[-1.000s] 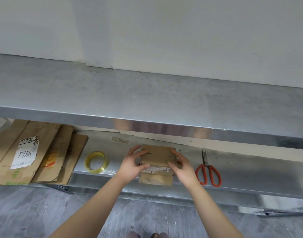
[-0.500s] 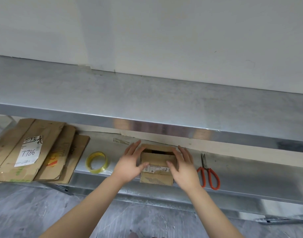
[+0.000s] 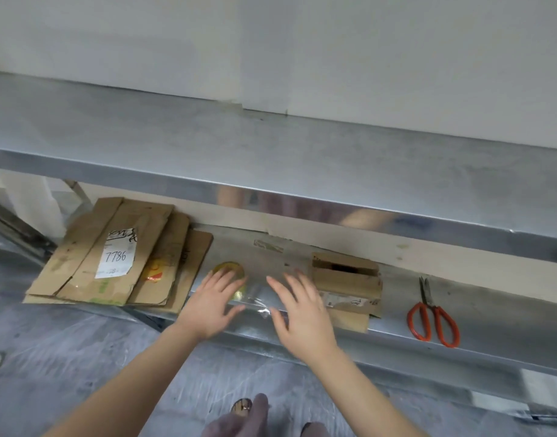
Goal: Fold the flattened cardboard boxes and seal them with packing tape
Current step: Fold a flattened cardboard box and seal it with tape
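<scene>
A stainless-steel table (image 3: 271, 159) fills the upper half of the view. Its front edge reflects blurred shapes that cannot be identified. All task items lie on the lower shelf (image 3: 491, 310) beneath it, and the table's front edge hides the rear of this shelf.

- **Flattened boxes:** A stack of flattened brown cardboard boxes (image 3: 81, 263) lies at the left end of the lower shelf and overhangs its front and left edges. The top sheet carries a white paper label (image 3: 116, 253) marked "7786"; its smaller print is illegible. The lower sheets are mostly covered, so the count is uncertain.
- **Folded box:** A small brown cardboard box (image 3: 346, 275) stands near the middle of the lower shelf. It is open on top, with a dark interior. One flap hangs over the front edge, partly behind the right hand.
- **Right hand:** The right hand (image 3: 305, 313) is released, fingers spread and straight, just left of the box. It grasps nothing. Motion blur softens its outline.
- **Left hand:** The left hand (image 3: 212, 301) is likewise released and spread. Its fingertips overlap the tape roll; contact cannot be confirmed.
- **Scissors:** The red-handled metal scissors (image 3: 431, 316) lie closed toward the right end, blades pointing to the rear edge, well apart from the box.
- **Tape:** The yellow-cored roll of clear packing tape (image 3: 228, 268) lies flat between the stack and the box, mostly hidden by the left hand.

A glossy transparent patch between the hands cannot be identified.
</scene>
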{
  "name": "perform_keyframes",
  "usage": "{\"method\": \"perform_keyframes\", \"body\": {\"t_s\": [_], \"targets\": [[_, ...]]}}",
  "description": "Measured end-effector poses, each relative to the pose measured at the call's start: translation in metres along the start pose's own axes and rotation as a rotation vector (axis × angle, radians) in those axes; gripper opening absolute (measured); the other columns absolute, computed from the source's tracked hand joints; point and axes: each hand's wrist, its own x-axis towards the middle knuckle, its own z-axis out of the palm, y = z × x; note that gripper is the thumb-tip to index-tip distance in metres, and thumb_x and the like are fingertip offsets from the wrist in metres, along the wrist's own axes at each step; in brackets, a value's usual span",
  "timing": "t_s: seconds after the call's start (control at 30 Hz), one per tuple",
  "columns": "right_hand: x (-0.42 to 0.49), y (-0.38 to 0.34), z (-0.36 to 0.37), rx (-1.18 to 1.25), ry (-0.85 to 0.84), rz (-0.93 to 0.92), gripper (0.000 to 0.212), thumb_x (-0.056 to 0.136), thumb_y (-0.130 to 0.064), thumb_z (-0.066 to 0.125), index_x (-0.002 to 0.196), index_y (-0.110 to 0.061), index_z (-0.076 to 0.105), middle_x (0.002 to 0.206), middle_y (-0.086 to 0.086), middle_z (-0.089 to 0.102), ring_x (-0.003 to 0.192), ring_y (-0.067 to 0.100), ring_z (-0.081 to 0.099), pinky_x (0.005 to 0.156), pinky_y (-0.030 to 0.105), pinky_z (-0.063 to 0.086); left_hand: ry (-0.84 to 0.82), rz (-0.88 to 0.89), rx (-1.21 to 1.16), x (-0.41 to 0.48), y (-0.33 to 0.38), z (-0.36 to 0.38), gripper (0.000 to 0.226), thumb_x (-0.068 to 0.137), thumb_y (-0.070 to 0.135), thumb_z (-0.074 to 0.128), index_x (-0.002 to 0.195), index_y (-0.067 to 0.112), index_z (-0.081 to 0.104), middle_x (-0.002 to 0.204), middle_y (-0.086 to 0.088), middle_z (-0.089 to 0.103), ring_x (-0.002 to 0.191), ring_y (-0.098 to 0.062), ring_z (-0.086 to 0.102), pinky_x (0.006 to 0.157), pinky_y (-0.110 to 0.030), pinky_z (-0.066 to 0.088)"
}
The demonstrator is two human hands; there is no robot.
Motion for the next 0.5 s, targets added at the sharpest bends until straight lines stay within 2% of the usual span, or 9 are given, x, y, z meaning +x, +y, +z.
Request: {"method": "perform_keyframes", "body": {"t_s": [0.1,0.2,0.27,0.33,0.43,0.5], "targets": [[0.009,-0.008,0.043,-0.011,-0.16,0.186,0.051,0.092,-0.048,0.045,0.141,-0.032,0.045,0.138,0.002,0.055,0.131,0.029,0.047,0.106,0.045,0.043,-0.108,0.049,0.078,0.002,-0.023,0.004,0.067,0.093,0.06,0.029,0.153,0.032,0.016,0.16,0.003,0.014,0.149,-0.02,0.002,0.112,-0.031,-0.018],[0.017,-0.008,0.067,0.036,-0.336,0.406,0.047,0.094,-0.047,0.047,0.139,-0.031,0.049,0.145,-0.001,0.047,0.136,0.024,0.037,0.11,0.038,0.034,-0.185,0.095,0.088,0.007,-0.033,0.007,0.066,0.094,0.05,0.045,0.152,0.031,0.018,0.157,0.002,0.025,0.147,-0.022,0.012,0.115,-0.034,-0.008],[0.023,-0.009,0.076,0.043,-0.32,0.473,0.039,0.093,-0.044,0.053,0.13,-0.034,0.058,0.14,-0.005,0.049,0.131,0.02,0.039,0.106,0.033,0.033,-0.177,0.094,0.053,0.012,-0.042,0.011,0.059,0.094,0.044,0.049,0.147,0.034,0.027,0.146,0.003,0.04,0.14,-0.021,0.028,0.119,-0.035,0.008],[0.029,-0.011,0.08,0.045,-0.296,0.517,0.027,0.091,-0.041,0.057,0.116,-0.035,0.066,0.131,-0.006,0.053,0.124,0.019,0.042,0.099,0.03,0.035,-0.165,0.076,0.013,0.018,-0.048,0.014,0.052,0.094,0.038,0.051,0.143,0.036,0.033,0.135,0.004,0.05,0.129,-0.021,0.041,0.112,-0.034,0.027],[0.036,-0.011,0.082,0.044,-0.282,0.57,0.015,0.092,-0.033,0.057,0.098,-0.033,0.071,0.12,-0.006,0.058,0.119,0.02,0.044,0.094,0.029,0.037,-0.103,0.083,-0.015,0.024,-0.054,0.019,0.044,0.095,0.025,0.05,0.138,0.034,0.042,0.127,0.003,0.057,0.119,-0.021,0.049,0.1,-0.032,0.036],[0.037,-0.012,0.085,0.024,-0.286,0.549,0.018,0.095,-0.029,0.053,0.1,-0.029,0.07,0.116,-0.004,0.06,0.118,0.022,0.045,0.093,0.032,0.038,-0.078,0.105,-0.058,0.028,-0.058,0.019,0.041,0.095,0.022,0.051,0.135,0.032,0.048,0.125,0.002,0.059,0.118,-0.023,0.051,0.1,-0.032,0.037]]}}
